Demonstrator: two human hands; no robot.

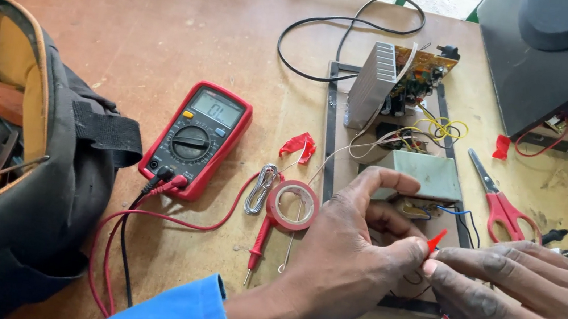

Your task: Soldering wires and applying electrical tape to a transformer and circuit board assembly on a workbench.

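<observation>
My left hand (352, 252) and my right hand (521, 300) meet over the near end of an open circuit assembly (405, 124). Together their fingertips pinch a small strip of red tape (436, 240) around a thin wire. A roll of red tape (293, 204) lies just left of my left hand, next to a red probe (259, 240) and a coil of solder wire (263, 187). Further left sits a red multimeter (197, 137) with red and black leads plugged in.
A dark tool bag (27, 169) with screwdrivers fills the left side. Red-handled scissors (501, 203) lie right of the board, a torn piece of red tape (300, 145) left of it. A black cable (345, 29) loops at the back; a black casing (553, 56) stands at the far right.
</observation>
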